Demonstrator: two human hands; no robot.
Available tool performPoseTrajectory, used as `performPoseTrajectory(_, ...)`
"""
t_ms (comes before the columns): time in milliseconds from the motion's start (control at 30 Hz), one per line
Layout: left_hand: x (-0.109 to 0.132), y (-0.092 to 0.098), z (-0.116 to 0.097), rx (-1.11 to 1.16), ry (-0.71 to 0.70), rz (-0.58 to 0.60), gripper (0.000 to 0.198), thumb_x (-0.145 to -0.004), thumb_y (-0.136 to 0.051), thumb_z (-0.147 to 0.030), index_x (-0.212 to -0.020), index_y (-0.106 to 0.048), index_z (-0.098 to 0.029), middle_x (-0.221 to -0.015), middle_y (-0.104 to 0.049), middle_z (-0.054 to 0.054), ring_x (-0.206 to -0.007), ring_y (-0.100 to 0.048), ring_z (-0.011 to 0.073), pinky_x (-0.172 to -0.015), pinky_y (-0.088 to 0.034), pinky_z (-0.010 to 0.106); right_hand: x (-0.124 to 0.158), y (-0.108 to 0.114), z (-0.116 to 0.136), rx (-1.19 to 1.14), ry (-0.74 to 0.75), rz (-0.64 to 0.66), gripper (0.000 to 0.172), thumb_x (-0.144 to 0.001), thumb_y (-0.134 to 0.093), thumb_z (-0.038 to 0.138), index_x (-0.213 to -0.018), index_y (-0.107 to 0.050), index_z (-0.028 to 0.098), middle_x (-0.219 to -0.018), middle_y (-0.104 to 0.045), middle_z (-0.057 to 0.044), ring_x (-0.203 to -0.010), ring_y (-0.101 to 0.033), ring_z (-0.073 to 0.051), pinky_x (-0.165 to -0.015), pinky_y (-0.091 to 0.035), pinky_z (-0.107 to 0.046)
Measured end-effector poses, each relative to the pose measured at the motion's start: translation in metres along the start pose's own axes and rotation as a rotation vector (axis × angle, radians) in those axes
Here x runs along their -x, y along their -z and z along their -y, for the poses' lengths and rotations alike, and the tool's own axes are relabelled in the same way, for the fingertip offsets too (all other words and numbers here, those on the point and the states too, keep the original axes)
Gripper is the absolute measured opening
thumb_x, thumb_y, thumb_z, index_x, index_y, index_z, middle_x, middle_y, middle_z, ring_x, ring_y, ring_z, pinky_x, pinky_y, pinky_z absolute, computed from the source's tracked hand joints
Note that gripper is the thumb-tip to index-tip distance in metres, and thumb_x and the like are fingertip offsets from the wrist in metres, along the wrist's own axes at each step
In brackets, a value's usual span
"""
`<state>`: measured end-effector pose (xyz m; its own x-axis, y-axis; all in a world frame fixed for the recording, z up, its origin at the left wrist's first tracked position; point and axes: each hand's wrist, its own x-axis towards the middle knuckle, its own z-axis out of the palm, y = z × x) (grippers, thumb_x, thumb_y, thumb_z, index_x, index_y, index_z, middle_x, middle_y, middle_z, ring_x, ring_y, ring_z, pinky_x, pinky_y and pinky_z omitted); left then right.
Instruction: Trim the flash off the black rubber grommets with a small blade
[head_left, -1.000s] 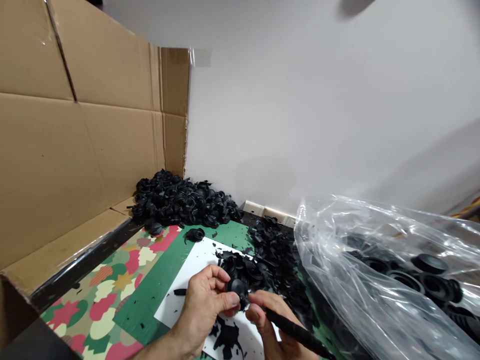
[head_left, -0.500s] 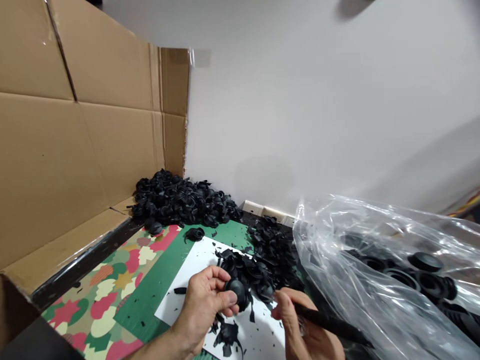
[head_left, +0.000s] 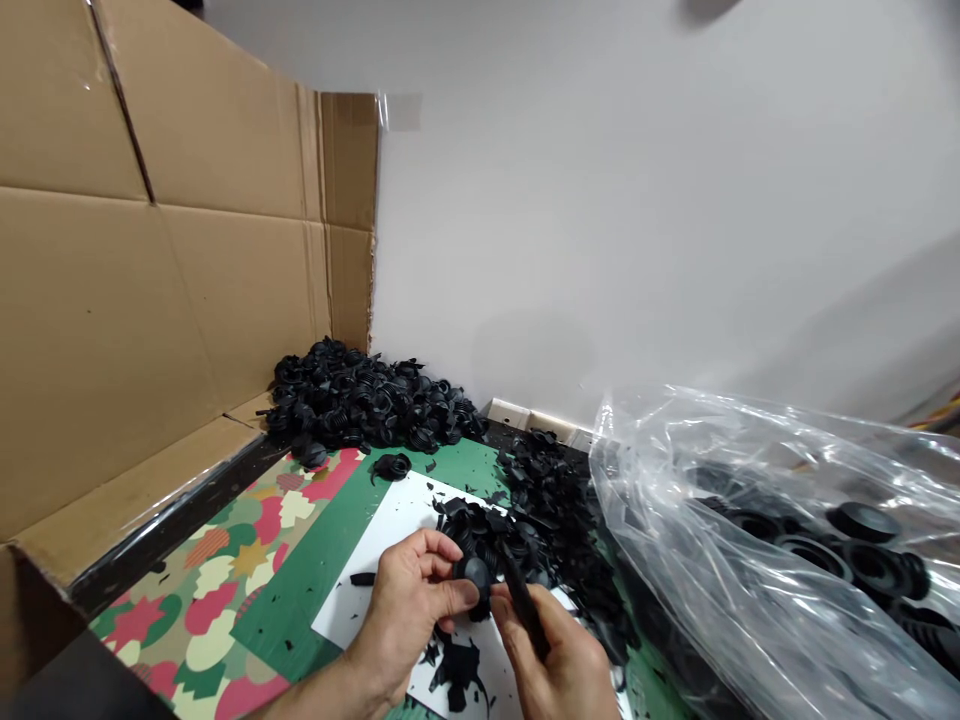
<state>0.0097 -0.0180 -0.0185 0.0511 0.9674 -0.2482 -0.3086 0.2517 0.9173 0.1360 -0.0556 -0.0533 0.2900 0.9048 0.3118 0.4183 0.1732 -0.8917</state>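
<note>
My left hand (head_left: 405, 610) pinches a black domed rubber part (head_left: 474, 574) between thumb and fingers, low over the white sheet (head_left: 349, 570). Close on its right, my right hand (head_left: 562, 665) is closed round a slim black tool (head_left: 525, 605) like a pen or knife handle; I cannot make out a blade. The tool leans up and to the left, its upper end beside the part. Behind the held part lies a small heap of ribbed black rubber parts (head_left: 480, 520). Torn black scraps (head_left: 456, 668) lie on the sheet just below my hands.
A large pile of black rubber parts (head_left: 367, 395) fills the back left corner by the cardboard wall (head_left: 225, 290). Black scraps (head_left: 551, 490) are heaped right of the green mat (head_left: 289, 590). A clear plastic bag (head_left: 697, 580) with larger black parts stands at the right.
My right hand has moved left, up close to the held part. The tool in it has swung from pointing down-right to leaning up-left. My left hand has barely moved.
</note>
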Motion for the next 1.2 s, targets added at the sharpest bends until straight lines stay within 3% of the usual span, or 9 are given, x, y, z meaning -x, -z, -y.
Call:
performPoseTrajectory(133, 0.000, 0.000, 0.000, -0.003, -0.004, 0.011, 0.031, -0.050, -0.082, -0.015, -0.070, -0.059, -0.016, -0.051, -0.059, -0.005, -0.042, -0.049, 0.0080, -0.040, -0.037, 0.018, -0.001, -0.002, -0.003, 0.123, 0.068, 0.024, 0.040, -0.091, -0.042, 0.049, -0.074, -0.065, 0.021, -0.063, -0.063, -0.001, -0.055, -0.057, -0.018, -0.054, -0.040, -0.025)
performPoseTrajectory(300, 0.001, -0.002, -0.002, 0.007, -0.011, 0.022, 0.026, -0.050, -0.078, -0.009, -0.067, -0.060, -0.016, -0.049, -0.061, -0.005, -0.043, -0.050, 0.0078, -0.041, -0.036, 0.016, -0.004, 0.000, 0.008, 0.325, 0.171, 0.047, 0.034, -0.092, -0.040, 0.033, -0.069, -0.060, 0.022, -0.057, -0.060, 0.000, -0.046, -0.054, -0.017, -0.049, -0.038, -0.025)
performPoseTrajectory(500, 0.002, -0.004, -0.005, -0.024, -0.030, 0.041, 0.022, -0.048, -0.072, -0.005, -0.065, -0.061, -0.015, -0.046, -0.060, -0.007, -0.042, -0.047, 0.0069, -0.043, -0.037, 0.017, -0.015, 0.001, 0.015, 0.637, 0.225, 0.122, 0.022, -0.075, -0.049, 0.007, -0.061, -0.055, 0.022, -0.055, -0.060, 0.001, -0.047, -0.057, -0.016, -0.047, -0.030, -0.023)
performPoseTrajectory(600, 0.001, -0.004, -0.005, -0.031, -0.034, 0.013, 0.026, -0.045, -0.074, -0.006, -0.065, -0.060, -0.016, -0.046, -0.060, -0.006, -0.044, -0.049, 0.0082, -0.044, -0.039, 0.018, -0.016, -0.004, 0.016, 0.725, 0.240, 0.117, 0.019, -0.068, -0.054, 0.005, -0.062, -0.055, 0.023, -0.056, -0.061, 0.001, -0.049, -0.059, -0.016, -0.047, -0.027, -0.023)
performPoseTrajectory(733, 0.001, -0.002, -0.004, -0.043, -0.048, 0.035, 0.024, -0.047, -0.073, -0.008, -0.066, -0.060, -0.016, -0.049, -0.061, -0.006, -0.046, -0.050, 0.0085, -0.046, -0.039, 0.018, -0.019, -0.002, 0.013, 0.739, 0.200, 0.050, 0.011, -0.069, -0.053, 0.013, -0.065, -0.056, 0.022, -0.061, -0.064, -0.002, -0.050, -0.060, -0.019, -0.047, -0.027, -0.025)
performPoseTrajectory(833, 0.001, -0.001, -0.005, -0.061, -0.059, 0.037, 0.022, -0.052, -0.071, -0.009, -0.070, -0.061, -0.015, -0.051, -0.060, -0.006, -0.046, -0.050, 0.0079, -0.044, -0.037, 0.017, -0.028, 0.014, 0.010, 0.584, 0.027, 0.000, 0.013, -0.073, -0.048, 0.027, -0.062, -0.055, 0.022, -0.053, -0.060, -0.002, -0.046, -0.055, -0.019, -0.046, -0.030, -0.026)
performPoseTrajectory(967, 0.000, -0.001, -0.006, -0.071, -0.027, 0.017, 0.025, -0.053, -0.073, -0.013, -0.073, -0.060, -0.015, -0.052, -0.060, -0.005, -0.047, -0.053, 0.0096, -0.041, -0.036, 0.017, -0.037, 0.037, 0.006, 0.111, -0.223, 0.047, 0.035, -0.075, -0.054, 0.052, -0.063, -0.062, 0.021, -0.059, -0.062, -0.002, -0.058, -0.058, -0.020, -0.053, -0.041, -0.028)
performPoseTrajectory(1067, 0.000, -0.001, -0.007, -0.049, -0.030, -0.001, 0.027, -0.052, -0.075, -0.016, -0.074, -0.059, -0.016, -0.052, -0.060, -0.004, -0.048, -0.056, 0.0115, -0.038, -0.036, 0.017, -0.036, 0.043, 0.005, -0.166, -0.321, 0.017, 0.045, -0.071, -0.063, 0.060, -0.084, -0.071, 0.017, -0.079, -0.070, -0.006, -0.076, -0.062, -0.025, -0.062, -0.046, -0.030)
performPoseTrajectory(1200, 0.000, -0.002, -0.007, -0.005, -0.043, -0.014, 0.029, -0.051, -0.077, -0.017, -0.078, -0.065, -0.015, -0.057, -0.061, -0.004, -0.048, -0.059, 0.0125, -0.039, -0.039, 0.018, -0.029, 0.045, 0.011, -0.362, -0.339, 0.010, 0.051, -0.071, -0.066, 0.064, -0.094, -0.072, 0.019, -0.085, -0.070, -0.007, -0.080, -0.062, -0.023, -0.071, -0.047, -0.030)
